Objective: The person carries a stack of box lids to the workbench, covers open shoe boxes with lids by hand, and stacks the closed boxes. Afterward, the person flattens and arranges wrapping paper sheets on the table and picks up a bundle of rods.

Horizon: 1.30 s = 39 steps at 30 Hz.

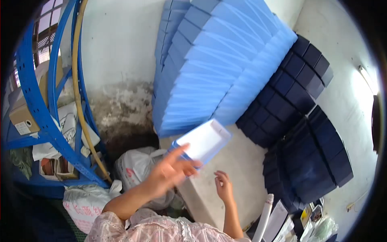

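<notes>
A shallow blue box [205, 139] with a white inside lies tilted in view over the pale tabletop [242, 161], in front of a tall stack of light blue boxes [213, 76]. My left hand [169, 169], blurred by motion, overlaps the box's near left edge. Its fingers are spread, and whether they touch the box is hard to make out. Lower and to the right, my right hand [223, 187] hovers over the tabletop with loosely bent fingers, apart from the box and with nothing visible in it.
Dark navy boxes [306, 153] are stacked at the right. A blue metal shelf [44, 117] with cartons stands at the left. White plastic bags [137, 169] lie beside the table. A white roll [264, 218] and clutter sit at the lower right.
</notes>
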Each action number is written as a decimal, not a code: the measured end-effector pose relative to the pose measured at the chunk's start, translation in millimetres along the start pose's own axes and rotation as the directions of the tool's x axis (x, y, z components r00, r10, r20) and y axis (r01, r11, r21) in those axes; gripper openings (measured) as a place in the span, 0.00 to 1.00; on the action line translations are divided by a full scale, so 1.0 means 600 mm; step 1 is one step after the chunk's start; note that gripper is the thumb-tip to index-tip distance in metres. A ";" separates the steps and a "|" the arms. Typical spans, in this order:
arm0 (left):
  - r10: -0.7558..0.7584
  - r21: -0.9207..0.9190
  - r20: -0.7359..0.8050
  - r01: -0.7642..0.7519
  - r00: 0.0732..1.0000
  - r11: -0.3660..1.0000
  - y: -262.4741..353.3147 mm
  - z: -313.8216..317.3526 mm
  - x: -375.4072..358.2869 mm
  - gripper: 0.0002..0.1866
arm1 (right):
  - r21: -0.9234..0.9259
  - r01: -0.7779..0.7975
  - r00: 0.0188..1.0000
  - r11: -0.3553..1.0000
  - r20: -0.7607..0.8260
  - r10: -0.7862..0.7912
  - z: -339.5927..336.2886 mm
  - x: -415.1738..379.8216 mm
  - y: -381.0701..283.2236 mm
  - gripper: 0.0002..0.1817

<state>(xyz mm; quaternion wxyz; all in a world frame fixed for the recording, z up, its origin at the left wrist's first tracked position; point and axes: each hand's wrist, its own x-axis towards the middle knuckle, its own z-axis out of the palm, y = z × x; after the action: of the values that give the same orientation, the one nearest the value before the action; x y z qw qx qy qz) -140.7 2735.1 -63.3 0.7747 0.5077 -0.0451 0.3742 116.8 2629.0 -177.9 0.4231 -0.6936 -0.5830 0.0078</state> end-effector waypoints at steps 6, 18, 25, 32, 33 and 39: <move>-0.116 0.126 -0.723 0.294 0.681 0.947 -0.115 -0.370 0.077 0.35 | 0.133 -0.192 0.944 0.972 -0.245 0.220 -0.043 0.145 0.035 0.19; -0.484 -0.315 -0.679 0.376 0.552 0.871 -0.271 -0.556 0.181 0.38 | -0.550 0.391 0.542 0.738 -0.511 -0.667 -0.268 0.632 -0.414 0.27; -0.651 -0.490 -0.557 0.428 0.515 0.759 -0.318 -0.629 0.197 0.38 | -0.414 0.565 0.500 0.714 -0.516 -0.696 -0.247 0.786 -0.500 0.26; -0.468 -0.611 -0.371 0.169 0.802 0.773 -0.358 -0.623 0.156 0.45 | -0.300 0.556 0.589 0.775 -0.516 -0.622 -0.271 0.768 -0.555 0.38; -0.470 -0.638 -0.365 0.152 0.803 0.755 -0.335 -0.594 0.134 0.45 | -0.381 0.564 0.511 0.733 -0.536 -0.672 -0.312 0.789 -0.533 0.34; -0.539 -0.710 -0.265 0.217 0.799 0.670 -0.314 -0.574 0.074 0.49 | -0.212 0.612 0.526 0.762 -0.611 -0.592 -0.288 0.723 -0.557 0.27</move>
<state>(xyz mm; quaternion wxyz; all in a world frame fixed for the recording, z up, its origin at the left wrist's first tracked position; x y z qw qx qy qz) -97.9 3002.9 -350.8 0.9502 0.1035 0.1207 0.2680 74.7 2870.4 341.2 0.5827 -0.4014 -0.6025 -0.3693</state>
